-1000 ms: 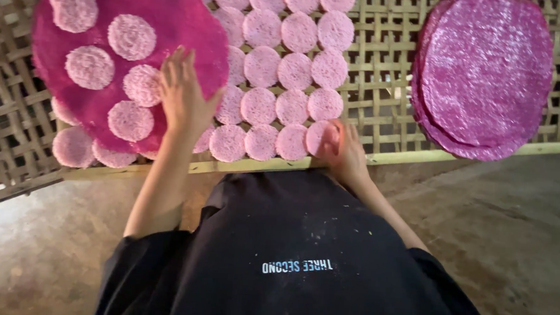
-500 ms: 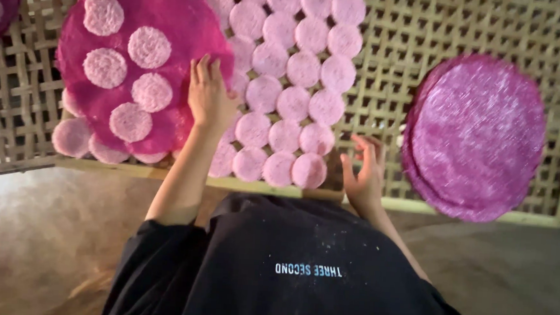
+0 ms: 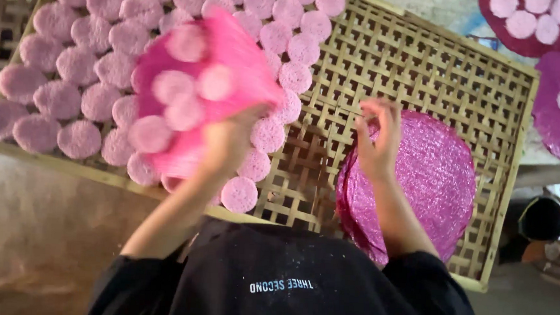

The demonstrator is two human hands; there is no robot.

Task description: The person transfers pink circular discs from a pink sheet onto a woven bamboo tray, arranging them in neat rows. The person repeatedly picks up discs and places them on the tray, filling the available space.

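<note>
**Pink tray lifts off the rack**

The round pink tray (image 3: pixel 200 89), which lay flat on the bamboo rack (image 3: pixel 425 75) a moment ago, is now raised and tilted, blurred with motion, its pale cakes (image 3: pixel 183 111) riding on it. Rows of like cakes (image 3: pixel 59 98) cover the rack's left part. The left hand (image 3: pixel 229 145) is clenched on the tray's near edge. To the right, the right hand (image 3: pixel 378 138), off the rack's rim now, hovers half open with fingers curled, touching or just above the purple stack (image 3: pixel 438 178); I cannot tell which.
</note>
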